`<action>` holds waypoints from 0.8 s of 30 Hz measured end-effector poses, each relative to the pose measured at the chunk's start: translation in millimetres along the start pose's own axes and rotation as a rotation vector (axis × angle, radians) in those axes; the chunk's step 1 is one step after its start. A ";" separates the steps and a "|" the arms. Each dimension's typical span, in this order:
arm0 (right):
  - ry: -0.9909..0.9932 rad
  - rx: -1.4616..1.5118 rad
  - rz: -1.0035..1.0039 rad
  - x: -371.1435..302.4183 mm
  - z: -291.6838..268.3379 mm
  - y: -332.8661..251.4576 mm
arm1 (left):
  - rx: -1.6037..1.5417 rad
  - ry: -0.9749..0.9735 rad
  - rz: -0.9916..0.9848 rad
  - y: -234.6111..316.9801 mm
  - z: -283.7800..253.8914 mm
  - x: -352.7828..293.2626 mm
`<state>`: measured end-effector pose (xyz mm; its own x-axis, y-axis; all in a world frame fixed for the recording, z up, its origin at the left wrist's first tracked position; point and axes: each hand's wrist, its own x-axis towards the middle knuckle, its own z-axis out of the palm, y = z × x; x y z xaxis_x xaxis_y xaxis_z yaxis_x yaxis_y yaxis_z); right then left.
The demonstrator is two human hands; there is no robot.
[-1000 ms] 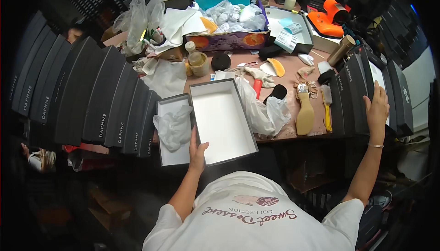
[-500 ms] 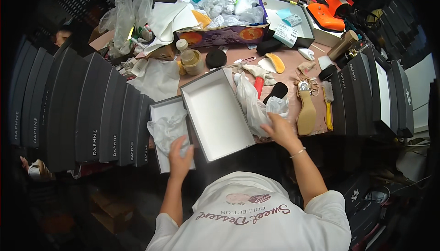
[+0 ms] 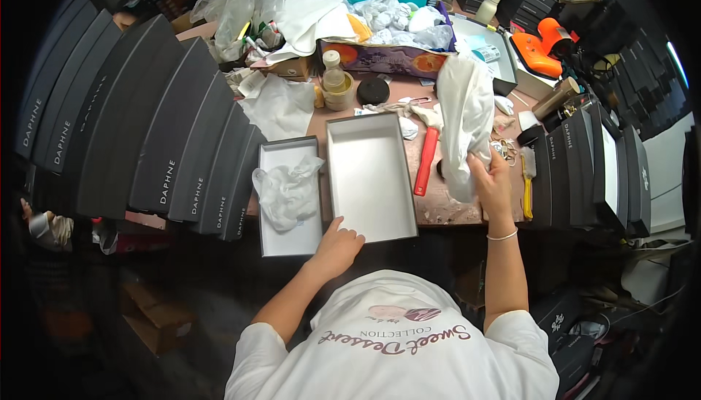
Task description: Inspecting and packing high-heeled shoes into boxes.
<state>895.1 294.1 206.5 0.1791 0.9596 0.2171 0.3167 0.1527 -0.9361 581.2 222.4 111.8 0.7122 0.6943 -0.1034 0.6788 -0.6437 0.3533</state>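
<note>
A white plastic bag (image 3: 465,115) hangs upright from my right hand (image 3: 493,184), whose fingers are closed on its lower right side. Whether anything is inside it does not show. The raised bag covers the sandal and much of the black pad behind it. My left hand (image 3: 336,248) is at the near left corner of an open grey shoebox (image 3: 370,173) with a white inside. Its fingers are apart and hold nothing, one reaching to the box's rim. Left of that box lies a shallower grey tray or lid (image 3: 280,240) with a crumpled translucent bag (image 3: 288,194) in it.
Dark shoeboxes stand in rows at the left (image 3: 164,130) and right (image 3: 580,155). A red stick-shaped tool (image 3: 426,162) and a yellow-handled brush (image 3: 527,184) lie on the table. Behind are a bottle (image 3: 334,75), a black round lid (image 3: 373,91) and a purple box (image 3: 387,62) of crumpled wrapping.
My right hand has taken hold of the white bag and lifted it, uncovering the red tool. My left hand has moved right, from the tray to the shoebox corner. The view has shifted slightly.
</note>
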 end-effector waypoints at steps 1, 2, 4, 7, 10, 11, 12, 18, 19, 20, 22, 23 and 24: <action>-0.031 0.114 -0.002 -0.8 12.7 -7.4 | -0.001 0.015 0.006 2.7 1.7 0.2; -0.069 0.232 -0.010 0.2 29.5 -15.1 | 0.003 0.036 0.003 6.4 3.3 0.8; -0.176 0.226 0.035 -16.4 68.8 -13.4 | 0.024 0.051 0.010 10.3 4.9 6.9; -0.300 -0.310 -0.028 -48.3 117.3 33.5 | 0.013 0.095 0.014 6.9 11.3 8.1; -0.540 -0.514 -0.069 -78.7 126.1 72.8 | -0.015 0.251 0.090 3.8 22.0 4.7; -0.641 -0.546 -0.052 -82.0 126.8 77.5 | -0.035 0.267 0.104 1.8 22.6 4.4; -0.627 -0.473 -0.056 -81.0 125.9 71.5 | -0.037 0.240 0.096 2.7 23.7 0.5; -0.101 -0.335 0.008 2.8 70.4 53.0 | -0.114 0.316 0.084 7.0 -9.8 10.4; -0.131 -0.381 0.080 15.7 59.9 77.9 | -0.090 0.327 0.108 9.0 -13.8 15.2; -0.183 -0.461 0.096 21.0 58.7 106.4 | -0.107 0.233 0.143 6.8 -9.6 16.5; -0.332 -0.543 0.143 19.6 71.8 160.1 | -0.120 0.060 0.198 -6.9 -0.6 16.3; -0.419 -0.547 0.174 18.8 83.0 173.9 | -0.164 0.139 0.197 -11.7 -4.4 15.2; -0.323 -0.529 0.231 13.9 93.0 169.8 | -0.209 0.208 0.198 -14.6 -12.2 7.9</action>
<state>864.8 355.4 24.8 0.0347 0.9889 -0.1445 0.7332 -0.1235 -0.6687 574.7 241.2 117.2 0.7602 0.6270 0.1701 0.4644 -0.7076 0.5326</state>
